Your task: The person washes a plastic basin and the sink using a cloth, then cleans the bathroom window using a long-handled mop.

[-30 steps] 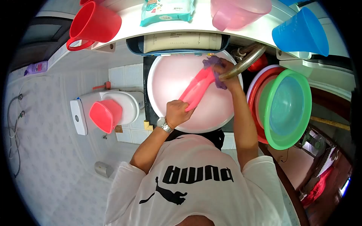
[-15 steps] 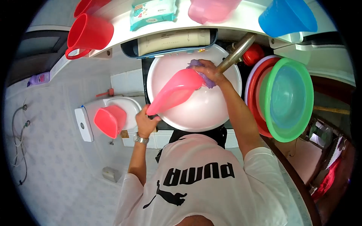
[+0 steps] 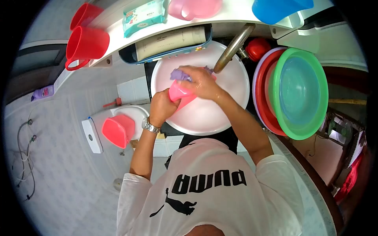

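Over the round white washbasin [image 3: 214, 118], a pink plastic scoop [image 3: 182, 91] is tilted, partly covered by both hands. My left hand [image 3: 163, 105], with a metal watch at the wrist, is closed around the scoop's near left part. My right hand [image 3: 200, 82] looks wet and presses a crumpled purple cloth [image 3: 180, 75] against the scoop. Just above the right hand, the metal faucet [image 3: 234, 49] points down into the basin. How the right fingers wrap the cloth is partly hidden.
Stacked basins, green outermost [image 3: 325, 92], stand right of the washbasin. A shelf [image 3: 114, 43] above carries red mugs [image 3: 87, 43], a wipes pack [image 3: 143, 17], a pink container [image 3: 195, 8] and a blue one [image 3: 279, 8]. Another pink container [image 3: 118, 131] sits on the toilet at left.
The scoop has turned and is now mostly hidden by the hands. My left hand has moved up and right; my right hand has moved left and down with the cloth. The view has shifted slightly.
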Motion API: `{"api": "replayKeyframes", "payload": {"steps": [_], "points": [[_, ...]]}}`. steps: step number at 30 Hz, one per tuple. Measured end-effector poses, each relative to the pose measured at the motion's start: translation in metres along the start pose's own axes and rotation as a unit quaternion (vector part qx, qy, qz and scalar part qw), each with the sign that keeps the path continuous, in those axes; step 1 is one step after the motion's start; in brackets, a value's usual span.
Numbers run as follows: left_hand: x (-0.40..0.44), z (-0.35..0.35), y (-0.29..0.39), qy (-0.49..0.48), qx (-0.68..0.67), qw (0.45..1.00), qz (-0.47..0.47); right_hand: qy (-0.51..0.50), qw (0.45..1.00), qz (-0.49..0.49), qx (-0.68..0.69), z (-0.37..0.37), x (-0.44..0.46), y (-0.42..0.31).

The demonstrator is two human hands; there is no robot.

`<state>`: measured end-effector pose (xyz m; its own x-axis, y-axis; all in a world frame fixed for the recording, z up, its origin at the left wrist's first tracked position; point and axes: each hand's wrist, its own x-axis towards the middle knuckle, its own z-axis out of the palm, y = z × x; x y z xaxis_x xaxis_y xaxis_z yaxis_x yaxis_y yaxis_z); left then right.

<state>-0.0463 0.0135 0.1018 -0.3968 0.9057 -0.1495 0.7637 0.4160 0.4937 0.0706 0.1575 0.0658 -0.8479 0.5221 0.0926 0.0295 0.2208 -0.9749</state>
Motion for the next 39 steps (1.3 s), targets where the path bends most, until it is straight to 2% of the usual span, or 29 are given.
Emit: {"api": "replayKeyframes", "payload": {"steps": [1, 2, 3, 5, 6, 7, 8, 10, 12, 13, 15, 16, 17, 19, 21, 22, 24, 25, 27, 28, 30, 32, 33, 35, 37, 38, 39], "points": [[0.000, 0.003, -0.001, -0.007, -0.012, 1.000, 0.002, 0.003, 0.997, -0.049, -0.065, -0.003, -0.003, -0.024], [0.001, 0.004, -0.001, -0.014, -0.024, 1.000, 0.003, -0.082, 0.995, 0.000, -0.062, -0.010, -0.006, -0.045], [0.003, 0.004, 0.000, -0.015, -0.023, 1.000, 0.004, -0.080, 0.995, 0.000, -0.061, -0.010, -0.006, -0.043], [0.001, 0.002, 0.000, -0.078, 0.006, 0.996, -0.033, -0.086, 0.986, -0.081, -0.119, -0.006, -0.008, -0.033], [-0.002, 0.006, -0.004, -0.077, 0.006, 0.996, -0.036, -0.083, 0.990, -0.039, -0.109, -0.009, -0.006, -0.025], [-0.008, 0.013, -0.012, -0.040, -0.042, 0.998, -0.014, -0.085, 0.990, -0.043, -0.108, -0.006, -0.004, 0.004], [-0.015, 0.017, -0.019, -0.004, -0.089, 0.996, 0.006, -0.069, 0.997, 0.036, 0.026, 0.004, -0.003, 0.047], [-0.026, 0.018, -0.027, -0.001, -0.091, 0.996, 0.002, -0.052, 0.980, 0.110, 0.157, -0.008, 0.008, 0.094], [-0.034, 0.020, -0.027, 0.014, -0.119, 0.993, -0.019, -0.026, 0.955, 0.276, 0.109, -0.025, 0.008, 0.102], [-0.034, 0.019, -0.026, 0.017, -0.120, 0.992, -0.018, -0.027, 0.955, 0.274, 0.107, -0.024, 0.008, 0.095], [-0.033, 0.017, -0.024, 0.032, -0.126, 0.991, -0.023, 0.007, 0.947, 0.232, 0.224, -0.019, 0.003, 0.073], [-0.031, 0.018, -0.024, 0.035, -0.126, 0.991, -0.024, -0.004, 0.971, 0.169, 0.170, -0.010, 0.002, 0.072], [-0.033, 0.020, -0.025, 0.021, -0.116, 0.993, -0.030, -0.006, 0.970, 0.171, 0.173, 0.000, -0.003, 0.070], [-0.035, 0.024, -0.024, 0.008, -0.106, 0.994, -0.033, -0.035, 0.997, 0.021, -0.064, 0.011, -0.008, 0.023], [-0.035, 0.032, -0.022, 0.043, -0.161, 0.986, -0.019, -0.065, 0.984, -0.063, -0.151, 0.023, -0.015, -0.027], [-0.037, 0.045, -0.035, 0.031, -0.163, 0.986, 0.027, -0.063, 0.984, -0.060, -0.152, 0.033, -0.023, -0.036], [-0.040, 0.058, -0.040, 0.024, -0.147, 0.988, 0.033, -0.029, 0.952, -0.111, -0.284, 0.042, -0.030, -0.044], [-0.046, 0.061, -0.041, 0.020, -0.129, 0.991, 0.027, -0.029, 0.953, -0.106, -0.283, 0.040, -0.030, -0.041], [-0.050, 0.069, -0.038, 0.048, -0.174, 0.984, -0.001, -0.083, 0.975, 0.002, -0.205, 0.025, -0.021, -0.027], [-0.053, 0.070, -0.037, 0.046, -0.158, 0.986, -0.003, -0.085, 0.975, 0.003, -0.204, 0.018, -0.018, -0.012], [-0.055, 0.070, -0.035, 0.048, -0.142, 0.989, -0.007, -0.035, 0.982, 0.064, -0.177, -0.001, -0.010, 0.028], [-0.055, 0.068, -0.031, 0.064, -0.140, 0.988, 0.005, -0.012, 0.969, 0.240, -0.052, -0.024, 0.002, 0.043], [-0.055, 0.070, -0.033, 0.064, -0.140, 0.988, 0.005, -0.012, 0.969, 0.240, -0.053, -0.033, 0.008, 0.061], [-0.054, 0.072, -0.038, 0.067, -0.162, 0.984, -0.041, 0.027, 0.969, 0.193, 0.155, -0.034, 0.015, 0.124], [-0.051, 0.072, -0.037, 0.068, -0.170, 0.982, -0.042, 0.087, 0.963, 0.221, 0.126, -0.030, 0.020, 0.122], [-0.052, 0.072, -0.037, 0.066, -0.176, 0.981, -0.049, 0.070, 0.975, 0.202, 0.055, -0.028, 0.013, 0.120], [-0.054, 0.073, -0.037, 0.063, -0.176, 0.981, -0.051, 0.052, 0.981, 0.184, -0.015, -0.024, 0.007, 0.088]]}}
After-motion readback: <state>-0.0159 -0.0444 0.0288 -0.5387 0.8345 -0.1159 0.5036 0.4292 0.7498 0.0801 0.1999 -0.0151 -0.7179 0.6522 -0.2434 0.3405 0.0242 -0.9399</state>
